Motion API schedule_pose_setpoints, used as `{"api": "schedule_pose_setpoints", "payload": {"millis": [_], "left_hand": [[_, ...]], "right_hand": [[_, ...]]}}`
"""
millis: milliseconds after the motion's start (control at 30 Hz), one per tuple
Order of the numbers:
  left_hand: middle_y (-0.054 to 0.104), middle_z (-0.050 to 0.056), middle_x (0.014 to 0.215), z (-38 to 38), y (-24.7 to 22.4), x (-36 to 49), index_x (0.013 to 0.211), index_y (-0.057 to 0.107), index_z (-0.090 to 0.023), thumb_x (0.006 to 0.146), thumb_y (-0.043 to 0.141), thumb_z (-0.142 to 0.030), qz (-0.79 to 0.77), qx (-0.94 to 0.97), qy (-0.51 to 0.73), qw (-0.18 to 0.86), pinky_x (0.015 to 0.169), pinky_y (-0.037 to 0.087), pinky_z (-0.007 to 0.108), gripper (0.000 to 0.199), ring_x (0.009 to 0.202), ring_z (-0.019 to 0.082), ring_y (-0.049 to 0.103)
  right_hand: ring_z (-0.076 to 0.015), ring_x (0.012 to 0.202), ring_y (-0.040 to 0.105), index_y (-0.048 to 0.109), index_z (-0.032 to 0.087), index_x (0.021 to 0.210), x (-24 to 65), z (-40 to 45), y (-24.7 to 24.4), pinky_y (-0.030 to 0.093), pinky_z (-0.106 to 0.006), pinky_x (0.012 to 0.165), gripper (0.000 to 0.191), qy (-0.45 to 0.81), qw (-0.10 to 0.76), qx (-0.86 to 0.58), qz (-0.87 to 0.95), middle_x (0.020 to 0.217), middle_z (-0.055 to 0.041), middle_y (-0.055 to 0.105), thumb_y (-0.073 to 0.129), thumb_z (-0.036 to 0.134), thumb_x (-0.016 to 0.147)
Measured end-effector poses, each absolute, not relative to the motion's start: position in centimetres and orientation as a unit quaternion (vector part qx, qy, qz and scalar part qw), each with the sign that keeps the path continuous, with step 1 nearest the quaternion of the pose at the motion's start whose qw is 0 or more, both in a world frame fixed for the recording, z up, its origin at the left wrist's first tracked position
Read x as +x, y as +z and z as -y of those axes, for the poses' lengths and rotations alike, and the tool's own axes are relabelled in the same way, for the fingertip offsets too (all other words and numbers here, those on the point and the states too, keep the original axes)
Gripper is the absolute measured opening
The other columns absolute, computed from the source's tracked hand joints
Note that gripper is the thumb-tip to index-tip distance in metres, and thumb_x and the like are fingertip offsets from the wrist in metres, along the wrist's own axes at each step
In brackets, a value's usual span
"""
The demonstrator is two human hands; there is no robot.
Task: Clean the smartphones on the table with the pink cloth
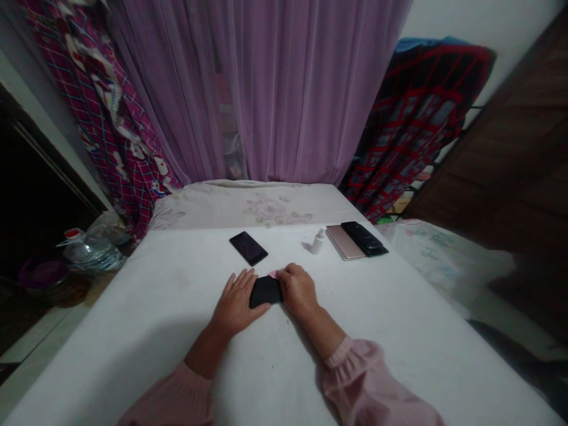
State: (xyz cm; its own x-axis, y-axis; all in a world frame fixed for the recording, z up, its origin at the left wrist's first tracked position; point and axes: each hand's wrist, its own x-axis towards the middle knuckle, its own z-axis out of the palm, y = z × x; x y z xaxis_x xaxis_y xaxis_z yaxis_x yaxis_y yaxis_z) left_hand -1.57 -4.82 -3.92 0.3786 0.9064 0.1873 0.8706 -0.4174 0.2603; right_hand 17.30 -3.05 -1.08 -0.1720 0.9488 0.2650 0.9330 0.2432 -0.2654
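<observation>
A black phone [265, 291] lies sideways on the white-covered table, between my two hands. My left hand [237, 303] holds its left end, with the thumb along the near edge and the fingers at the far side. At the right end, my right hand [299, 290] is closed in a pinch on a small pink cloth [273, 274]. Only a corner of the cloth shows past the fingers, against the phone's far edge. The right part of the phone is hidden under this hand.
Beyond my hands lies another dark phone [248, 247]. A small white spray bottle [318, 241] stands to its right, beside a rose-gold device [345, 242] and a black phone case [364, 238]. Purple curtains [302, 89] hang behind the table. A water jug [91, 249] is low on the left.
</observation>
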Motion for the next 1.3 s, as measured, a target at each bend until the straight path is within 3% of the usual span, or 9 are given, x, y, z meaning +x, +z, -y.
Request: {"api": "schedule_pose_setpoints", "payload": {"millis": [167, 333, 633, 867, 1300], "left_hand": [[0.044, 0.017, 0.144, 4.9, -3.9, -1.6, 0.134, 0.045, -0.015, 0.082, 0.054, -0.058, -0.541, 0.827, 0.142, 0.058, 0.113, 0.022, 0.051, 0.068, 0.137, 0.031, 0.034], [0.045, 0.016, 0.144, 4.8, -4.2, -1.5, 0.134, 0.045, -0.016, 0.083, 0.052, -0.061, -0.54, 0.826, 0.156, 0.053, 0.114, 0.02, 0.05, 0.069, 0.137, 0.031, 0.035], [0.045, 0.014, 0.144, 4.7, -4.3, -1.7, 0.135, 0.045, -0.018, 0.082, 0.052, -0.062, -0.537, 0.827, 0.16, 0.049, 0.115, 0.019, 0.05, 0.069, 0.137, 0.031, 0.035], [0.039, 0.016, 0.148, 4.9, -4.0, -0.8, 0.144, 0.033, -0.015, 0.084, 0.048, -0.065, -0.526, 0.837, 0.147, 0.035, 0.114, 0.014, 0.056, 0.08, 0.139, 0.033, 0.031], [0.049, 0.02, 0.14, 4.8, -5.3, -0.5, 0.139, 0.04, -0.01, 0.09, 0.045, -0.053, -0.461, 0.856, 0.233, -0.025, 0.109, 0.033, 0.053, 0.065, 0.13, 0.032, 0.045]], "right_hand": [[-0.0192, 0.083, 0.055, 0.074, 0.027, 0.097, 16.9, 3.3, -1.0, 0.035, -0.027, 0.067, 0.023, 0.029, 0.18, -0.579, 0.795, 0.089, -0.0052, 0.066, 0.052, 0.027, 0.091], [-0.0187, 0.081, 0.057, 0.075, 0.027, 0.094, 21.2, 2.8, -1.2, 0.035, -0.027, 0.065, 0.028, 0.031, 0.184, -0.655, 0.732, 0.088, -0.0059, 0.065, 0.048, 0.033, 0.094], [-0.0163, 0.086, 0.061, 0.072, 0.027, 0.105, 22.5, 1.7, -2.4, 0.04, -0.024, 0.068, 0.026, 0.121, 0.261, -0.682, 0.672, 0.094, -0.0028, 0.067, 0.05, 0.031, 0.092], [-0.0168, 0.085, 0.062, 0.073, 0.03, 0.102, 21.8, 0.9, -1.4, 0.039, -0.024, 0.066, 0.025, 0.102, 0.206, -0.683, 0.693, 0.093, -0.003, 0.068, 0.05, 0.031, 0.092], [-0.0134, 0.076, 0.062, 0.074, 0.027, 0.094, 22.7, 6.3, 0.0, 0.036, -0.023, 0.062, 0.034, 0.111, 0.144, -0.692, 0.698, 0.085, -0.0023, 0.066, 0.041, 0.036, 0.096]]}}
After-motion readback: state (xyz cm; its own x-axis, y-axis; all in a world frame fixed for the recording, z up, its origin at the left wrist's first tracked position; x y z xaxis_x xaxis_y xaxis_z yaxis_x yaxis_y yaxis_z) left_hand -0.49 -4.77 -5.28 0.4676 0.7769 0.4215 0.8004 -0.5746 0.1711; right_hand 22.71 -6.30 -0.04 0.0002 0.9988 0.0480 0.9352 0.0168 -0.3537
